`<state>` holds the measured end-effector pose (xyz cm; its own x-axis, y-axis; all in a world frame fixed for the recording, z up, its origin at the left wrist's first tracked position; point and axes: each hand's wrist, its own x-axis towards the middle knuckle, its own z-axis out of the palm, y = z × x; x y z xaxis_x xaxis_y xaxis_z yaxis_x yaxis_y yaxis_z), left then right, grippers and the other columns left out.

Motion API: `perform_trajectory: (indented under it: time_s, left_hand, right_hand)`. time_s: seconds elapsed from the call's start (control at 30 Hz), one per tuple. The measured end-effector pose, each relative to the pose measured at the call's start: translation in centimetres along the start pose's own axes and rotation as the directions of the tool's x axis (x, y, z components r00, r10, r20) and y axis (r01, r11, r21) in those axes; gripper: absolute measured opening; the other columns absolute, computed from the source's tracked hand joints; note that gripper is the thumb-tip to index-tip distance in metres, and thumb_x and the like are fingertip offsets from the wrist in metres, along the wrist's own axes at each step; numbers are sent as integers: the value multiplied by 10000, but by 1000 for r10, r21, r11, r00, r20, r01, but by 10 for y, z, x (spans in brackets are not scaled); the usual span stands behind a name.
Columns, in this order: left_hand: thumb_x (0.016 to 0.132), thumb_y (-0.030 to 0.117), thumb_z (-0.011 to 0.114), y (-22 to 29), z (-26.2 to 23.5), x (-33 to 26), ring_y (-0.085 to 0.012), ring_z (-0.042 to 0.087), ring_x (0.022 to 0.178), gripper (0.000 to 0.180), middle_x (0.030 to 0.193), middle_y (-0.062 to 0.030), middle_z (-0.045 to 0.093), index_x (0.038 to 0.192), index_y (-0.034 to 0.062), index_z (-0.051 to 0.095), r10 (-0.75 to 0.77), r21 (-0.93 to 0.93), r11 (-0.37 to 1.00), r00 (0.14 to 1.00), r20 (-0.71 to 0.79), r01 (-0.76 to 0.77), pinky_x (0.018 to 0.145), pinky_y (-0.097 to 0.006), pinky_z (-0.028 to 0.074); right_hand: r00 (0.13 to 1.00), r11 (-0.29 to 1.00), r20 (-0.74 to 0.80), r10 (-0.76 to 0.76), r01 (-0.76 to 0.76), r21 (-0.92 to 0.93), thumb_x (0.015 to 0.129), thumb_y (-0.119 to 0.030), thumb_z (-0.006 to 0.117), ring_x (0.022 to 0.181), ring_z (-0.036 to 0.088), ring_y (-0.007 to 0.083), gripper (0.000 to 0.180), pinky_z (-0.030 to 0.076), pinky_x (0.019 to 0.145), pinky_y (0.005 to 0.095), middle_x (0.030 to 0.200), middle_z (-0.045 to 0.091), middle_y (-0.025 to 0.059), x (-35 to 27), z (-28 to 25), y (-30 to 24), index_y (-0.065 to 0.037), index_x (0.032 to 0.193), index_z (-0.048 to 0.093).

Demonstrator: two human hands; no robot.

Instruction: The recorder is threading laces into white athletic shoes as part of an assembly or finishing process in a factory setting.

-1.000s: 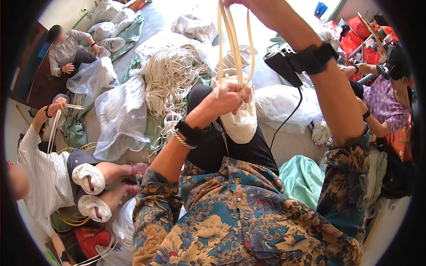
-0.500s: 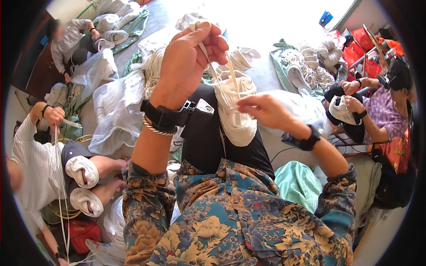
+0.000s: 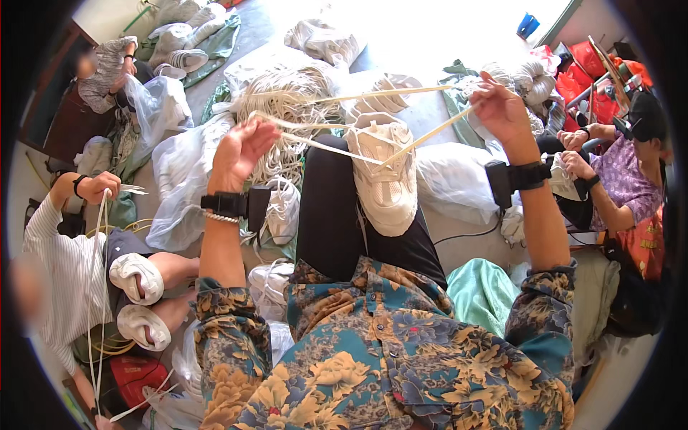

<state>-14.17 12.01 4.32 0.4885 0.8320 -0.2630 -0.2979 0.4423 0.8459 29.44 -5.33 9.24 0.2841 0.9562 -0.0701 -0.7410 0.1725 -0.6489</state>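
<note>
A white sneaker rests across my black-trousered thighs, its toe toward me. A pale flat shoelace runs out of its eyelets to both sides. My left hand, left of the sneaker, is closed around one side of the lace, palm turned up. Farther right and higher, my right hand pinches the other side between thumb and fingers. Both lengths are drawn out wide from the sneaker, and one strand stretches across beyond it. The sneaker's tongue stands up at its far end.
A heap of white laces lies beyond my left hand. Clear plastic bags flank my legs, and a laced sneaker sits below my left wrist. A green cloth is by my right elbow. Co-workers sit at left and right.
My hands have moved apart from above the sneaker, the left leftward and down, the right up and rightward, drawing the lace out to both sides. The sneaker stays on my lap.
</note>
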Motion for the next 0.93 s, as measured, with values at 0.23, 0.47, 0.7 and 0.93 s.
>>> perform_trajectory:
  time_s: [0.23,0.47,0.7,0.93]
  left_hand:
    - [921,211,429,-71,-59,-8,-324,572,798,196,790,-119,583,838,70,536,-261,-514,856,907,-332,58,748,-481,466]
    - [851,56,434,-85,-107,-8,-129,329,438,71,498,12,352,822,62,498,-176,-685,715,914,-366,-136,503,-303,312]
    - [839,41,442,-84,-110,-23,-126,264,404,98,479,15,295,755,59,489,-339,-702,704,820,-460,-103,467,-282,278]
    - [822,39,466,-7,-192,-59,-124,282,413,71,488,16,311,762,50,503,-40,-576,755,855,-516,-313,457,-284,277]
  right_hand:
    - [902,996,-427,-59,25,-86,846,14,434,550,474,152,228,454,644,319,648,504,40,-1,-82,-22,27,1069,477]
    - [826,981,-543,-154,63,-184,817,54,451,436,299,87,245,307,451,240,580,396,-1,-3,-141,-33,12,1057,471]
    - [757,988,-649,-75,-30,-150,797,66,445,438,330,86,239,339,458,240,601,418,3,-21,-178,-34,-2,1024,474]
    - [949,997,-313,-43,20,-75,846,12,501,524,407,66,236,364,478,231,678,467,28,-43,-162,-131,17,1080,472]
